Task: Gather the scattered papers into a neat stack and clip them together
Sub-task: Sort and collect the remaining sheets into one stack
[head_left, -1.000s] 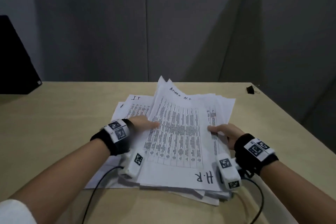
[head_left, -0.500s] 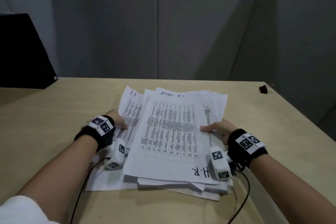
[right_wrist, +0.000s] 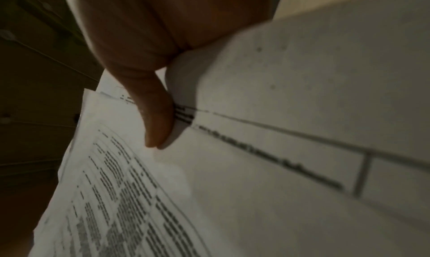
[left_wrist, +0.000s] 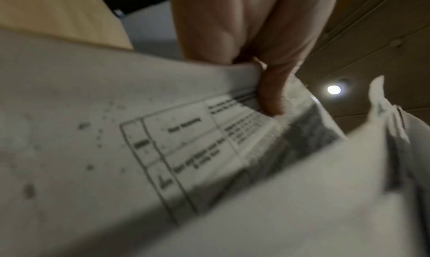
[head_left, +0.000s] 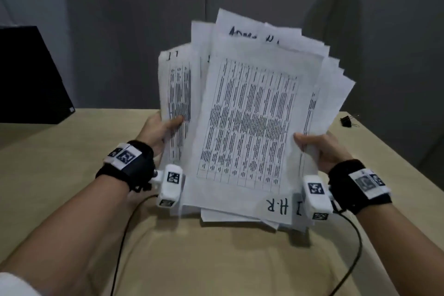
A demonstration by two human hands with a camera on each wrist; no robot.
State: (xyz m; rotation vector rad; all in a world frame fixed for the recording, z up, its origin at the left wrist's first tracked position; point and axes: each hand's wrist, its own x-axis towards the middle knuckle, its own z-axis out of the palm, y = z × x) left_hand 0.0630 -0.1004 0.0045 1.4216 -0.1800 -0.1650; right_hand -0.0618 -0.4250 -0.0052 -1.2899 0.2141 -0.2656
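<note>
White printed papers, an uneven sheaf with fanned edges, are held tilted up above the wooden table, their lower edge near the tabletop at 6 o'clock of the sheaf. Top sheet: a printed table, with handwritten "H.R" at its lower right corner; a sheet behind shows handwriting at 12 o'clock.

Left hand: grips the sheaf's edge at 9 o'clock, thumb on the front face and fingers behind; the left wrist view shows the thumb pressed onto a printed sheet.

Right hand: grips the edge at 3 o'clock, thumb on the front, fingers hidden behind the sheets; the right wrist view shows the thumb lying across the papers.

Black binder clip: rests on the table at 3 o'clock of the sheaf, well apart from it, near the table's far right edge.

Dark box-like object: stands at the table's far left, at 9 o'clock. Both wrists carry black bands with white marker blocks; cables trail toward 6 o'clock.
</note>
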